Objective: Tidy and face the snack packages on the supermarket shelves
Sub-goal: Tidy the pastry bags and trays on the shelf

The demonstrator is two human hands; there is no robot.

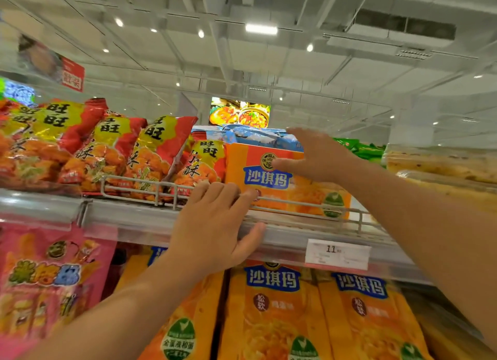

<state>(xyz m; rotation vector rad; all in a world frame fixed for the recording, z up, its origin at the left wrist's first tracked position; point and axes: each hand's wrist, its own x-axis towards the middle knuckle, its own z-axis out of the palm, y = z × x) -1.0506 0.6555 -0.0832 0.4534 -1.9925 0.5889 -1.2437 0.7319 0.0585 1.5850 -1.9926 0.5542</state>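
Observation:
An orange snack package point(271, 182) with a blue label stands on the top shelf behind a wire rail point(295, 205). My right hand point(313, 156) lies open against its upper right face, thumb across the front. My left hand point(215, 225) rests open on the shelf's front edge, fingertips touching the package's lower left corner and the rail. Blue bags point(255, 135) lie on top behind the orange package. Red and yellow snack bags point(150, 155) lean in a row to the left.
Below the shelf edge point(129, 220) stand more orange packages point(271, 311) and a pink bag point(48, 273) at left. A price tag point(337, 253) hangs on the shelf strip. Green bags point(360, 148) and clear-wrapped goods point(441, 166) sit at right.

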